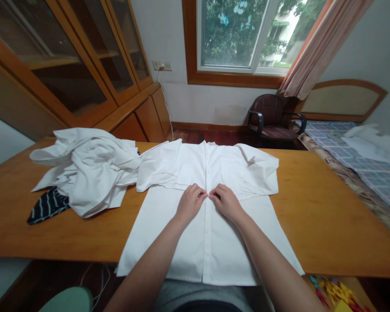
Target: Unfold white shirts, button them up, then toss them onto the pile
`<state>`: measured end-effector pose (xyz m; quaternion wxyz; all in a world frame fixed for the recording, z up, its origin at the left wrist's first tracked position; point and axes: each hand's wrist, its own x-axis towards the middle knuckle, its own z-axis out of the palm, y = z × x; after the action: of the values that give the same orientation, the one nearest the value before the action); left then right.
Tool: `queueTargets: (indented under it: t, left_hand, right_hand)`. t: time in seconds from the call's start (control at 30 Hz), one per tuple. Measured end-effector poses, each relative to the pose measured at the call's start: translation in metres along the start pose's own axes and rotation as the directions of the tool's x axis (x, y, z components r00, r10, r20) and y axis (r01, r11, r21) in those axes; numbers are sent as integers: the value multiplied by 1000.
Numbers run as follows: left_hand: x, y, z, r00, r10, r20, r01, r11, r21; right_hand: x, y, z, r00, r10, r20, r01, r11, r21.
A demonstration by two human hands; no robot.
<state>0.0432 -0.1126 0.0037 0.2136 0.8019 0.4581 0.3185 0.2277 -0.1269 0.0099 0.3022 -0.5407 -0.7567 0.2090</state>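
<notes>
A white short-sleeved shirt point(169, 216) lies flat, front up, on the wooden table point(328, 208), its hem hanging over the near edge. My left hand point(191, 202) and my right hand point(225, 200) meet at the shirt's centre placket, about mid-chest. Both have fingers curled and pinched on the placket fabric, fingertips almost touching each other.
A heap of white garments point(84, 169) with a dark striped piece point(47, 206) sits on the table's left. Behind are glass-door cabinets point(84, 65), a dark armchair point(273, 117) under the window, and a bed point(360, 160) at the right.
</notes>
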Motion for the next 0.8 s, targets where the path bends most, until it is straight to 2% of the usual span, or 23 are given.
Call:
queueTargets:
  t: [0.2, 0.57, 0.8]
  left_hand:
    - [1, 0, 0, 1000, -8, 12, 8, 1000, -7]
    - [-1, 4, 0, 999, -35, 38, 40, 991, -129]
    - [-1, 4, 0, 995, -99, 32, 103, 981, -165]
  right_hand:
    - [-2, -3, -2, 1000, -26, 3, 26, 999, -20]
    - [-1, -1, 1, 999, -46, -16, 46, 998, -39]
    - [-4, -2, -2, 995, -41, -89, 51, 992, 119]
